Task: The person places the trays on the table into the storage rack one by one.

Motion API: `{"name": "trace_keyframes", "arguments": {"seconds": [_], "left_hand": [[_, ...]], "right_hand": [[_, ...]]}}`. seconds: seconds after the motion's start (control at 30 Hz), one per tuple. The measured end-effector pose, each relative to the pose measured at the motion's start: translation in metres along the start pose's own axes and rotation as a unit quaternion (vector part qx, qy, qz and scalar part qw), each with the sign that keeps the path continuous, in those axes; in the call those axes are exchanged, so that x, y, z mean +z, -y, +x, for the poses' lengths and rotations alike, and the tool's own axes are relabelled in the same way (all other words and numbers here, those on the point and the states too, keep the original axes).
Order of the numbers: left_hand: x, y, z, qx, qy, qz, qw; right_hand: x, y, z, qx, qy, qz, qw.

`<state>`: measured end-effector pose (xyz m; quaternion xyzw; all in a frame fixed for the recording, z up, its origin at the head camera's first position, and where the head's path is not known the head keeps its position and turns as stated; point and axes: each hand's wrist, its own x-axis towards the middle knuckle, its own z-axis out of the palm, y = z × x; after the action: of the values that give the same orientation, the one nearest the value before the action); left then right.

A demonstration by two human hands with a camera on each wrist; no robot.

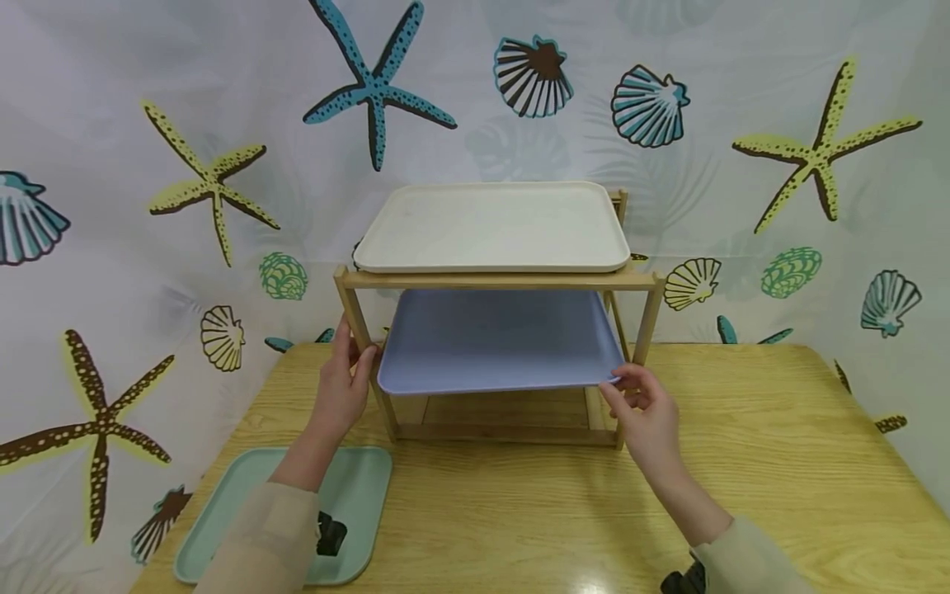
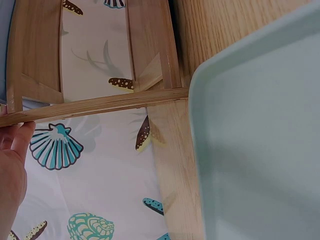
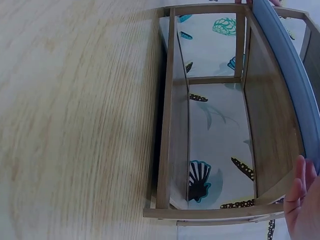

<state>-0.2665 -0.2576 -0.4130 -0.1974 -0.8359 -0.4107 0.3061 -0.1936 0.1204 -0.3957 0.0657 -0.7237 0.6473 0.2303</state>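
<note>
A wooden rack [image 1: 505,281] stands on the table, with a white tray [image 1: 493,227] lying across its top. Inside, at the middle level, is a blue tray [image 1: 497,342] whose near edge sticks out past the front posts. My right hand [image 1: 649,412] pinches that tray's front right corner between thumb and fingers; in the right wrist view the fingers [image 3: 298,187] are at the tray's end. On the other side my left hand [image 1: 345,384] grips the rack's left front post, thumb near the blue tray's left edge. Part of its fingers is hidden behind the post.
A light green tray [image 1: 364,495] lies on the table at the front left, partly under my left forearm. Behind the wooden table [image 1: 742,462] hangs a white cloth [image 1: 690,206] printed with starfish and shells. The rack's lower shelf [image 1: 512,410] shows beneath the blue tray.
</note>
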Motion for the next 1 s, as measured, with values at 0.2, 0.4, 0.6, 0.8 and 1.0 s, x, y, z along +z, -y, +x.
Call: {"name": "trace_keyframes", "arguments": {"seconds": [0.2, 0.4, 0.6, 0.8, 1.0], "left_hand": [[0.000, -0.002, 0.002, -0.004, 0.004, -0.008, 0.9999], [0.001, -0.002, 0.003, 0.003, 0.003, 0.006, 1.0000], [0.000, -0.001, 0.004, 0.021, -0.004, 0.003, 0.9998], [0.000, 0.000, 0.004, 0.022, -0.004, -0.002, 0.9997], [0.000, 0.000, 0.000, 0.009, 0.002, -0.007, 0.9999]], "right_hand": [[0.004, 0.003, 0.003, 0.010, 0.000, -0.030, 0.999], [0.008, -0.016, 0.011, 0.016, -0.006, -0.038, 0.999], [0.012, -0.032, 0.018, 0.012, -0.016, -0.062, 0.998], [0.013, -0.027, 0.021, 0.021, -0.001, -0.041, 0.999], [-0.006, -0.015, 0.017, 0.022, 0.061, 0.052, 0.997]]}}
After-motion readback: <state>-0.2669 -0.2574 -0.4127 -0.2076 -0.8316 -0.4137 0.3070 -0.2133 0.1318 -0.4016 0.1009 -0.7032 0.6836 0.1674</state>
